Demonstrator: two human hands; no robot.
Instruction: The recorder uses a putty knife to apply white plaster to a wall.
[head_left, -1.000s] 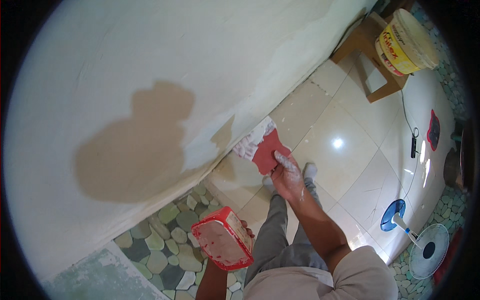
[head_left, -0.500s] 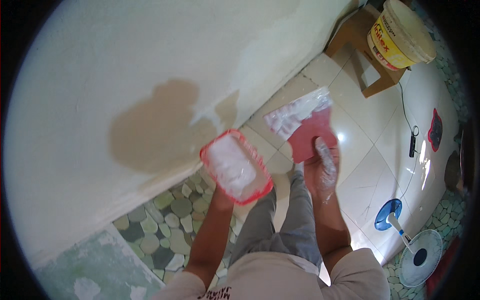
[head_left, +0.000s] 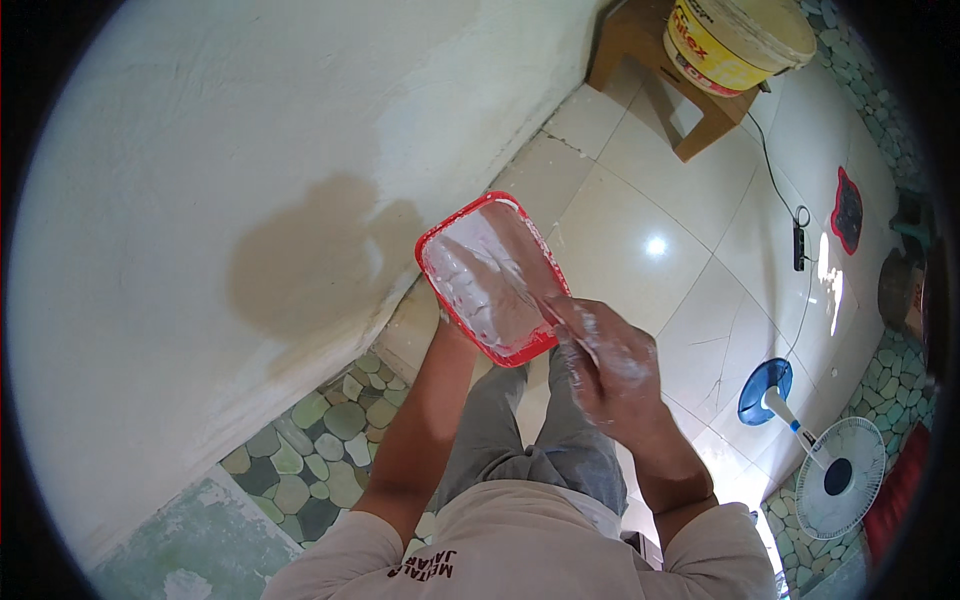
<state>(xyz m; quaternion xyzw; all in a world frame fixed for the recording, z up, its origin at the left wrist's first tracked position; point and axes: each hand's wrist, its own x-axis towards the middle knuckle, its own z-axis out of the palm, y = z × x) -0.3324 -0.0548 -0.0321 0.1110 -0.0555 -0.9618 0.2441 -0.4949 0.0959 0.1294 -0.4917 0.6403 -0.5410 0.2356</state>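
Right hand (head_left: 610, 370) is in at the tub (head_left: 528, 350), scraper (head_left: 540, 305) gripped in curled fingers, its edge angled over the open top! Left hand (head_left: 447, 325) holds that tub from underneath, fingers hidden, so their spread I can't tell. The danger here, I'd judge: press too hard on that right side and the tub could tip on its one-handed support, slopping paste (head_left: 465, 285) onto the trousers (head_left: 490, 420) or tiles (head_left: 660, 200). Smeared fingers could slip on the scraper, too, and an overloaded blade might drip over the rim. And the positions: tub in front of the body, near the wall (head_left: 200, 150), just left of the right fingers, which reach its lower right rim; touching it or not, hard to say. Scraper runs out beyond those fingertips, nearly edge-on, its far end hard to make out against the paste
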